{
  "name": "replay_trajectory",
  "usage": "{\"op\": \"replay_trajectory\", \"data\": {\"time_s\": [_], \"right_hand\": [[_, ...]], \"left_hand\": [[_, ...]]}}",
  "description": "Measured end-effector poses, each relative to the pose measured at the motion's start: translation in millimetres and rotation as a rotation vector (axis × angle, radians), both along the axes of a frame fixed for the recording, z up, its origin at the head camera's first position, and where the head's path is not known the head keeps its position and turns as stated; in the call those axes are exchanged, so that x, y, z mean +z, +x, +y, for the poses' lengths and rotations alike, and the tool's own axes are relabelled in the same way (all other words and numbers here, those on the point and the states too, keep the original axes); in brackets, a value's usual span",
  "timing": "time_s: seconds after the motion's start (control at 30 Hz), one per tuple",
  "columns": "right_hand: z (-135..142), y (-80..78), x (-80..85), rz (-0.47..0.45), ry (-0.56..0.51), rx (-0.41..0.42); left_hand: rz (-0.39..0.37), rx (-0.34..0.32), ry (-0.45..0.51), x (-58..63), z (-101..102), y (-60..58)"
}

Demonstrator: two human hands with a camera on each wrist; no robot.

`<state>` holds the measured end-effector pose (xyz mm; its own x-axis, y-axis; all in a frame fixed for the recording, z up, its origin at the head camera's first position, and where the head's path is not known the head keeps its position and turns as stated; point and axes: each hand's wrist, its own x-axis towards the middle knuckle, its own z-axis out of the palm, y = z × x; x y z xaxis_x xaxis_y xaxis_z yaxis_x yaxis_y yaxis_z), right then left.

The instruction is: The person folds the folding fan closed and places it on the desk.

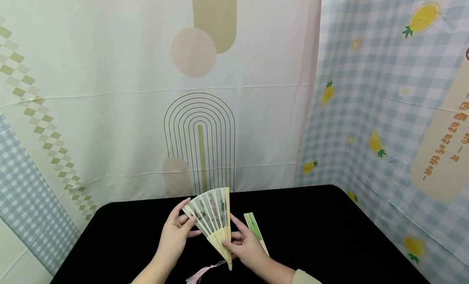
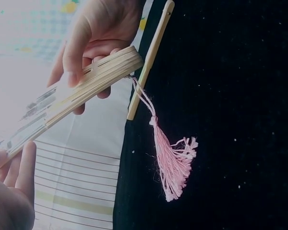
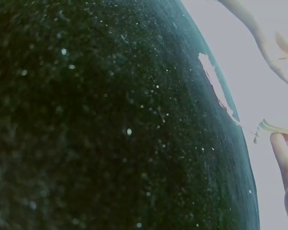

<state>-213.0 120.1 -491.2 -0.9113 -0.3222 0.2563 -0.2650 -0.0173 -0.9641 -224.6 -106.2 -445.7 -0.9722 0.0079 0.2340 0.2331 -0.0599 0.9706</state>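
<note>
Between my two hands a folding fan (image 1: 210, 213) is held up, spread part way, with pale ribs and a printed leaf. My left hand (image 1: 176, 231) pinches the leaf's left edge between thumb and fingers. Lower down, my right hand (image 1: 249, 245) grips the ribs near the pivot, thumb in front. A pink tassel (image 2: 172, 160) hangs by a cord from the pivot end. Just beyond the right hand lies a second, folded fan (image 1: 256, 231) with a green pattern, partly hidden by that hand. In the right wrist view only the fan's pivot end (image 3: 273, 128) shows, by the fingers.
A black-covered table (image 1: 329, 235) lies under the hands. Behind it hangs a pale curtain (image 1: 121, 133) with printed shapes, and on the right a blue checked curtain (image 1: 351, 113) with pineapples.
</note>
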Motion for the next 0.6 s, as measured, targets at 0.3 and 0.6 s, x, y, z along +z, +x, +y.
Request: {"op": "replay_trajectory", "data": {"time_s": [0.3,0.6], "right_hand": [[-1.3,2.0,2.8,0.015,0.038,-0.025],[-2.7,2.0,2.4,0.014,0.084,-0.056]], "left_hand": [[-0.033,0.001,0.008,2.8,1.6,0.0],[-0.044,-0.002,0.002,3.4,3.2,1.0]]}}
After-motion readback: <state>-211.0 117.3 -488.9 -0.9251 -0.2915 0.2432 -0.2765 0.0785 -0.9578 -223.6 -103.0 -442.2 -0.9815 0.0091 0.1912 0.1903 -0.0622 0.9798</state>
